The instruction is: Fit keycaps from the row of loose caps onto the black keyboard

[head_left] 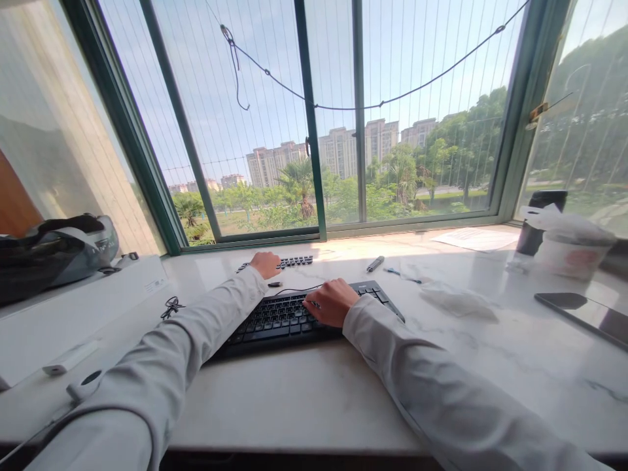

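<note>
Right hand [336,303], fingers curled, touches the black keyboard [275,322] set back from the tabletop's [294,405] near edge.
Left hand [266,264] covers black keycaps [297,261] toward the far edge; whether its hidden fingers pinch one, I cannot tell.

Black keyboard [279,315], lying flat, black keys [297,261] behind

A marbled countertop [294,399] bears a black keyboard [282,320] under the right fingers [314,303]. A flat device [589,315] lies to their right.
</note>
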`<state>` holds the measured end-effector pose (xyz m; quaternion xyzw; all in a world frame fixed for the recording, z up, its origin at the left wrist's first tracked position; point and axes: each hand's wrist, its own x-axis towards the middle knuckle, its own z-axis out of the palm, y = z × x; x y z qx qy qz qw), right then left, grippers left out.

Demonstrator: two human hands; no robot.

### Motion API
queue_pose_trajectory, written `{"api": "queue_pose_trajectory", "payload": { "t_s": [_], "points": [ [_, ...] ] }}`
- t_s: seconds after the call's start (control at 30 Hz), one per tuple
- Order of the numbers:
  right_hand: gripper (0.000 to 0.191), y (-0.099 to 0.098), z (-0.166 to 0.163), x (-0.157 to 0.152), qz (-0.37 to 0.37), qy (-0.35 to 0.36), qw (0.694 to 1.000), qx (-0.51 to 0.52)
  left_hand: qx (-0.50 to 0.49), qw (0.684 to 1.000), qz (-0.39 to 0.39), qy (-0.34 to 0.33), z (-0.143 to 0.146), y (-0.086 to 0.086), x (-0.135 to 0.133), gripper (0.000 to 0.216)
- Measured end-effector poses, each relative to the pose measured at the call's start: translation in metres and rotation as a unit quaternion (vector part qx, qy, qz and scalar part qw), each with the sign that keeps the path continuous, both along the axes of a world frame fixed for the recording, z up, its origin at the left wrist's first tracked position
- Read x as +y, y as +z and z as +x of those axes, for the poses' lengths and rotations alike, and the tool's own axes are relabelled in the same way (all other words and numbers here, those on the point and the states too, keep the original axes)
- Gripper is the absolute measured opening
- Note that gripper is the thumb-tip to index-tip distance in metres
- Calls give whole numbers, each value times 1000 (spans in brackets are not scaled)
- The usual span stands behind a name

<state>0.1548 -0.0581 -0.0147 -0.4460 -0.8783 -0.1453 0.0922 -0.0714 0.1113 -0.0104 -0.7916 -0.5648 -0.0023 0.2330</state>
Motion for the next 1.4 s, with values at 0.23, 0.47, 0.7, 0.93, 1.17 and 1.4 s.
{"api": "queue_pose_trajectory", "payload": {
  "t_s": [0.23, 0.47, 0.7, 0.93, 1.17, 1.4],
  "points": [
    [44, -3, -1, 1, 9, 9, 1000, 8, 14, 1000, -10, -23, 21, -15, 28, 21],
    [45, 1, -1, -2, -2, -6, 1000, -3, -5, 999, 0, -42, 32, -9, 14, 22],
    [48, 1, -3, -1, 8, -52, 998, 24, -37, 995, 61, -63, 31, 17, -48, 36],
    [53, -3, -8, 2, 11, -114, 987, 110, -121, 956, 173, -202, 16, 13, -139, 35],
    [45, -9, -14, 1, 62, -78, 982, 159, -170, 911, 224, -301, 13, -14, -154, 28],
    [46, -12, -22, -4, 22, -22, 979, 203, -257, 903, 172, -298, 8, -13, -155, 26]
  ]
}}
